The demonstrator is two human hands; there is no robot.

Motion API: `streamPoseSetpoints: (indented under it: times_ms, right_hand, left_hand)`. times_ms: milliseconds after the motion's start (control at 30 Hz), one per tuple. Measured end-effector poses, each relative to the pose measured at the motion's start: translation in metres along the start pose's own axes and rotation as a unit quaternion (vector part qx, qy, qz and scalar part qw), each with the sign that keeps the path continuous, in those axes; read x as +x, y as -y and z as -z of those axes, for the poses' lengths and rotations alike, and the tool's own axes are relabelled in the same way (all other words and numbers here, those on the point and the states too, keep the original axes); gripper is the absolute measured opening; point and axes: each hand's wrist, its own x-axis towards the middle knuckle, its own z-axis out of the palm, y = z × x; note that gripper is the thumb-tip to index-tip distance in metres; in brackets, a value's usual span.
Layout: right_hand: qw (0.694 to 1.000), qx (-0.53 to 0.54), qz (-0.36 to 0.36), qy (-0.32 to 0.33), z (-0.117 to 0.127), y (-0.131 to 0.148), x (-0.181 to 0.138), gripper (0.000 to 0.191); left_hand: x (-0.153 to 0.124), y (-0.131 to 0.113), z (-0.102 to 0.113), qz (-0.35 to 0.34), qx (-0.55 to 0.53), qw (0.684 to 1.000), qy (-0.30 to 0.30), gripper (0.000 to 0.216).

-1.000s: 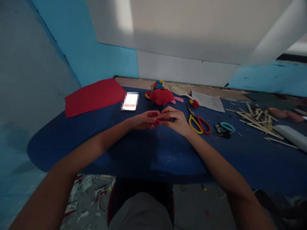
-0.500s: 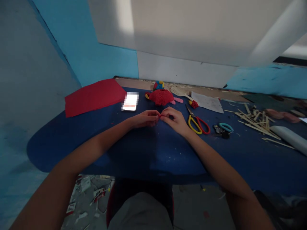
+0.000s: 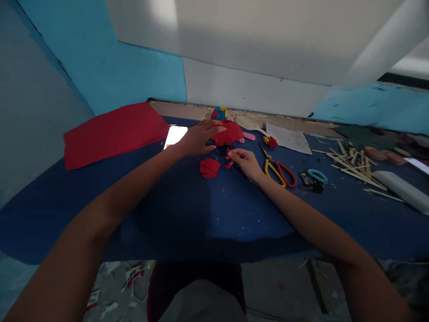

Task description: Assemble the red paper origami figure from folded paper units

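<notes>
My left hand [image 3: 202, 136] reaches forward with its fingers apart, the fingertips at the left side of a red, bumpy dome-shaped piece [image 3: 232, 133]; whether they touch it I cannot tell. Between the thumb and fingers of my right hand [image 3: 247, 163] is a small red paper piece [image 3: 228, 152], just in front of the dome. Small red scraps lie under those fingertips. A fan of red paper pieces [image 3: 209, 168] lies on the table below my left hand. Behind the dome sits a blue, yellow and red ball-like piece [image 3: 220, 113], and a pink piece [image 3: 248, 136] pokes out at its right.
Scissors with yellow and red handles [image 3: 281, 173] lie right of my right hand, near keys with a teal ring [image 3: 317, 175]. Farther right are wooden sticks [image 3: 355, 165] and a white roll [image 3: 400, 190]. A lit phone [image 3: 174, 135] and red sheets [image 3: 114, 134] lie left.
My hands were together at a small red piece and have parted. The left has moved forward to the dome. The fan of red paper now shows on the table. The view has shifted slightly.
</notes>
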Motion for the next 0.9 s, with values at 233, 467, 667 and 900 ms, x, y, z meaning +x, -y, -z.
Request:
streamPoseSetpoints:
  times_ms: [233, 467, 667, 900]
  right_hand:
    - [0.999, -0.021, -0.008, -0.045, 0.003, -0.004, 0.007, 0.046]
    - [0.998, -0.059, 0.000, -0.037, 0.006, -0.009, 0.014, 0.043]
    - [0.998, -0.044, 0.025, -0.045, 0.018, -0.009, 0.018, 0.043]
    - [0.997, -0.057, 0.036, -0.021, 0.033, -0.014, 0.021, 0.042]
  left_hand:
    - [0.030, 0.040, -0.030, -0.161, 0.044, 0.985, 0.044, 0.080]
    - [0.033, 0.030, -0.028, -0.114, 0.087, 0.988, 0.054, 0.075]
    - [0.032, -0.005, -0.025, -0.036, 0.249, 0.964, 0.088, 0.076]
    - [0.030, -0.016, -0.035, 0.012, 0.244, 0.969, 0.034, 0.068]
